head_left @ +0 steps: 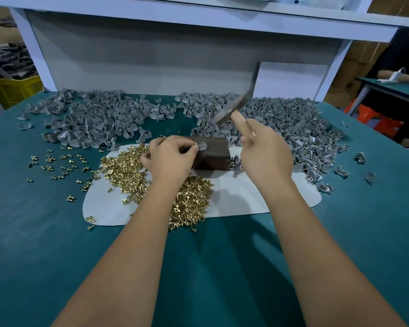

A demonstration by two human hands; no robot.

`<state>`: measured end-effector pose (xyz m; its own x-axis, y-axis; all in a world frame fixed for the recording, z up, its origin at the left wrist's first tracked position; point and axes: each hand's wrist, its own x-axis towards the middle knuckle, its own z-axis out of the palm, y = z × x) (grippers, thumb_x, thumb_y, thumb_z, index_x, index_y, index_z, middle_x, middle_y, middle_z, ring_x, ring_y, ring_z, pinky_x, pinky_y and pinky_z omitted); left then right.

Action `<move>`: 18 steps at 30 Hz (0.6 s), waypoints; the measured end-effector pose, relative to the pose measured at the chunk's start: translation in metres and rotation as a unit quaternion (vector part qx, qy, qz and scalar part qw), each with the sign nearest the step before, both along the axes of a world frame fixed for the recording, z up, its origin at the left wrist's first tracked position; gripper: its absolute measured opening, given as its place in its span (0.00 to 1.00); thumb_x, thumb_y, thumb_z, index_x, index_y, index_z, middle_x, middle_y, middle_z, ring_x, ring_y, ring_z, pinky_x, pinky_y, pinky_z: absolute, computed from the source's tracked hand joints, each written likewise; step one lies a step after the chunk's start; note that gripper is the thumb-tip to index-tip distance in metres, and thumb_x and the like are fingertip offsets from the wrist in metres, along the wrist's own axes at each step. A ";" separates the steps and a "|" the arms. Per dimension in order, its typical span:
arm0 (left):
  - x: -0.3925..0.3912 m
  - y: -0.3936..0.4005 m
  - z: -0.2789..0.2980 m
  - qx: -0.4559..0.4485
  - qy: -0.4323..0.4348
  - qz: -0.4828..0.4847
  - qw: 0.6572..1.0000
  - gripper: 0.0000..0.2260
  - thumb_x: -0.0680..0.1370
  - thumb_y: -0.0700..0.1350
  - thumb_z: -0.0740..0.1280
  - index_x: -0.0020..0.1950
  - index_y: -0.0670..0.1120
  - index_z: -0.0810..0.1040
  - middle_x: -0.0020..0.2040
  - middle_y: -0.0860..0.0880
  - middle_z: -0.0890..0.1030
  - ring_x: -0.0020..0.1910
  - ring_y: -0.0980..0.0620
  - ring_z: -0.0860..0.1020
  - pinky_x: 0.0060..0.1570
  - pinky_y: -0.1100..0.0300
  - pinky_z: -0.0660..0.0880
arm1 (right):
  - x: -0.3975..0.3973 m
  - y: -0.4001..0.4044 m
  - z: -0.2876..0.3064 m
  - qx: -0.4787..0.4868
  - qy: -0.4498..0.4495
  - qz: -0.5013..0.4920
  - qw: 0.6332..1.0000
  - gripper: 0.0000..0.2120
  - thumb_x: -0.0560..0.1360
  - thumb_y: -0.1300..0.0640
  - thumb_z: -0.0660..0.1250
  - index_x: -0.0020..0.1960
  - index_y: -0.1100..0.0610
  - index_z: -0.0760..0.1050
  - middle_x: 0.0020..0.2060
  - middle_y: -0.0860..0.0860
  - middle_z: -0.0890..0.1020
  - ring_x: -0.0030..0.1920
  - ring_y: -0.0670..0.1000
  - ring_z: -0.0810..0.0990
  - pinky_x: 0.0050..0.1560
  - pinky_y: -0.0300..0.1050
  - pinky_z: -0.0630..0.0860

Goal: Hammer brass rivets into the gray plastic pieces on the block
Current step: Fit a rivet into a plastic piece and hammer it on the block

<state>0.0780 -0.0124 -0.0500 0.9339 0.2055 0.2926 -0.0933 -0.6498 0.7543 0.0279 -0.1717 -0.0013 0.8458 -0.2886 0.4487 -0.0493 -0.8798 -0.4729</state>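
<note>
A dark brown rectangular wooden block (pixel 210 153) sits on a white rounded sheet (pixel 246 199) spread on the teal-covered counter (pixel 45 232). On the block's top, near its left edge, lies a small gray plastic piece (pixel 202 145) with a brass rivet at it. The left hand (pixel 170 156) reaches over the block's left end, and its grip is closed on that piece, thumb and fingertips pinching it against the block.

The right hand (pixel 265 154) is raised just right of the block, its grip wrapped round the pale wooden handle of a hammer (pixel 232 112); the metal head is blurred and stands above and behind the block, clear of it.

A loose heap of short brass rivets (pixel 128 168) covers the sheet's left half and runs under the left forearm, with strays scattered on the counter to the left. A wide pile of gray plastic pieces (pixel 99 119) stretches across the back of the counter and down its right side.

At far left, a yellow plastic crate (pixel 14 90) holds dark gray parts, too dim to identify.
</note>
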 end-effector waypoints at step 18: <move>0.002 0.003 0.000 -0.032 -0.001 -0.033 0.999 0.05 0.76 0.55 0.70 0.42 0.65 0.78 0.49 0.64 0.74 0.64 0.48 0.63 0.52 0.56 0.53 | 0.040 0.035 -0.009 0.045 0.041 0.129 0.990 0.07 0.75 0.52 0.67 0.49 0.49 0.83 0.50 0.49 0.82 0.55 0.54 0.77 0.57 0.52 0.74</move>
<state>0.0800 -0.0096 -0.0504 0.9453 0.1617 0.2834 -0.1367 -0.5924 0.7939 0.0683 -0.1367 -0.0100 0.9288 -0.0937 0.3584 0.1307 -0.8223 -0.5538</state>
